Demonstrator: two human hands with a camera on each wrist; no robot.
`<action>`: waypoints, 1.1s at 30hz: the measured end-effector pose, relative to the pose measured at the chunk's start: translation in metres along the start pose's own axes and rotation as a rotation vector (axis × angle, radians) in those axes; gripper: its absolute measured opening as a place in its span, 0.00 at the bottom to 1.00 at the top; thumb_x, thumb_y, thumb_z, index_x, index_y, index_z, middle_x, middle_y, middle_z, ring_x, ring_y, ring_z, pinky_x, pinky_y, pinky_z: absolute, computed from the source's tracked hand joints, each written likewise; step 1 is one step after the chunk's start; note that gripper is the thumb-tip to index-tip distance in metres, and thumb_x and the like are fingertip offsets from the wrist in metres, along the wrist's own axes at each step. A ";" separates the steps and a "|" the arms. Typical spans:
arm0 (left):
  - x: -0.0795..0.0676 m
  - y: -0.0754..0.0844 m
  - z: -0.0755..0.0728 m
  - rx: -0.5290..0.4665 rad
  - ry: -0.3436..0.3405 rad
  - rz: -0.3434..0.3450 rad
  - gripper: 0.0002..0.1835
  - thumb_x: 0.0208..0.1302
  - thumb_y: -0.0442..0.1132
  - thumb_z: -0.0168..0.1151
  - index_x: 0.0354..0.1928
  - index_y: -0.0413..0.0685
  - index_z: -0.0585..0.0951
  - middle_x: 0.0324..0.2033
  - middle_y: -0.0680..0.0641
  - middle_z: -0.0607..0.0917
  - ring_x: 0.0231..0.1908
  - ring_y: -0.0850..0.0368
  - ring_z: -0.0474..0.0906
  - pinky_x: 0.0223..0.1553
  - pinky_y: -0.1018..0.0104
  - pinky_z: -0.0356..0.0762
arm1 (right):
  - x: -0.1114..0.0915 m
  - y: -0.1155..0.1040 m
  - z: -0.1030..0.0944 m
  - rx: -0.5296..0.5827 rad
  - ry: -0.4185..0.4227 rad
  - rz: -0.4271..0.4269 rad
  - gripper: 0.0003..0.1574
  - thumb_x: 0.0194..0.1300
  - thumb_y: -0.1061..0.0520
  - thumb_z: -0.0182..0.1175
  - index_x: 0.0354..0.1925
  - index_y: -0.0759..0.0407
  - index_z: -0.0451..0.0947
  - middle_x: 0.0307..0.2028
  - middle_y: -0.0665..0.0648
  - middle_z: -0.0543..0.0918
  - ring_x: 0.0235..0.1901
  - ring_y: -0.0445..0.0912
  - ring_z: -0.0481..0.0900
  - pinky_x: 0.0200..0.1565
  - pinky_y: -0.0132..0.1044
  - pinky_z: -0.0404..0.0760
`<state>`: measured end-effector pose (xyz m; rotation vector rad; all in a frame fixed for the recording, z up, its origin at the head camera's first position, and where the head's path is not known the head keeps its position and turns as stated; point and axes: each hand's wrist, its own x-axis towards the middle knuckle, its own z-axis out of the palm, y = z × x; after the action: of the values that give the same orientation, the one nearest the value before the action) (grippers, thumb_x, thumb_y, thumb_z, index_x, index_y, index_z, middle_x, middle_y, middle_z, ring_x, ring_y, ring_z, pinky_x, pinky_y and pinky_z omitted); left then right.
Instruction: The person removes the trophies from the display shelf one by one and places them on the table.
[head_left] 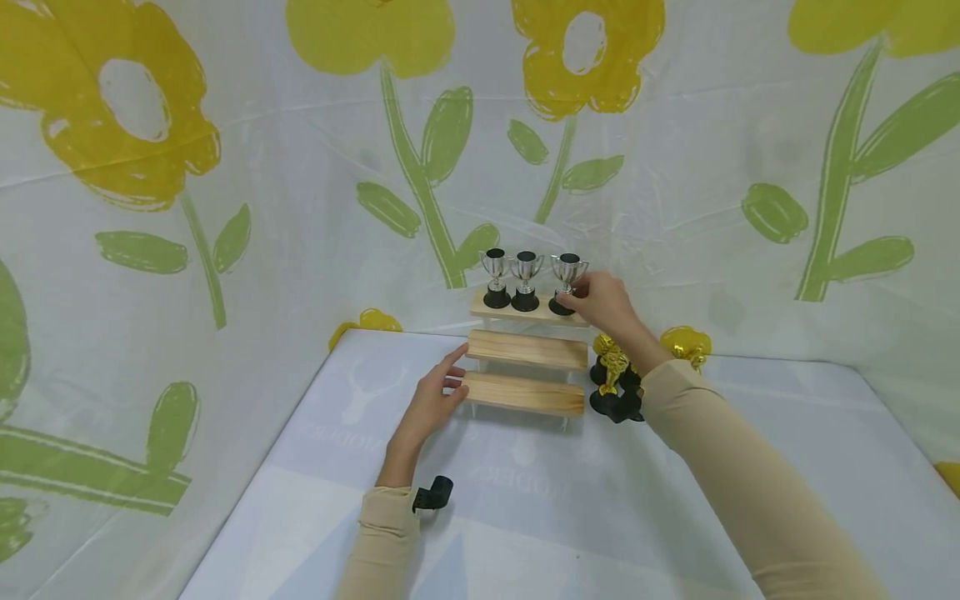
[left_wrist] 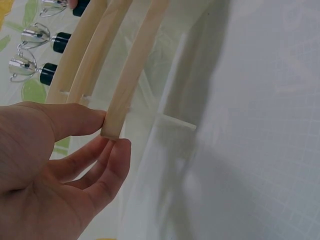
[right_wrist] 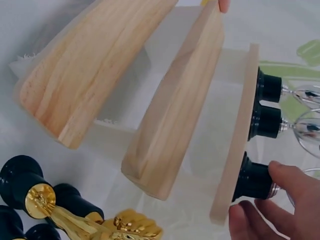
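Note:
A three-tier display stand with wooden boards holds silver trophy cups with black bases on its top board (head_left: 480,312). My right hand (head_left: 603,302) pinches the rightmost silver trophy (head_left: 568,268) by its black base, which stands at the board's right end. Two more cups, the middle trophy (head_left: 526,265) and the left trophy (head_left: 495,265), stand close together further left. With thumb and fingertips my left hand (left_wrist: 60,160) pinches the left end of the lowest board (left_wrist: 120,107). The middle board (head_left: 525,348) and lowest board carry nothing.
Several gold trophies with black bases (head_left: 613,367) stand right of the stand, partly hidden by my right forearm. A black device (head_left: 435,493) shows beside my left wrist. Behind the white table (head_left: 315,500) hangs a flower-print curtain (head_left: 675,208).

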<state>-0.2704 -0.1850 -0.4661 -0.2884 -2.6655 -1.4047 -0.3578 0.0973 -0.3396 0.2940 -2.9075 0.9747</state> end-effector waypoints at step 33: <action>-0.001 0.003 0.002 0.021 0.011 -0.004 0.38 0.64 0.28 0.61 0.73 0.62 0.63 0.52 0.38 0.81 0.49 0.45 0.82 0.49 0.53 0.84 | -0.003 -0.004 0.007 0.003 0.033 0.053 0.24 0.69 0.47 0.59 0.51 0.66 0.80 0.47 0.66 0.85 0.49 0.61 0.81 0.49 0.53 0.80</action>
<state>-0.2690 -0.1819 -0.4650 -0.2731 -2.6718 -1.3750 -0.3540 0.0902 -0.3431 0.2000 -2.8978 0.9820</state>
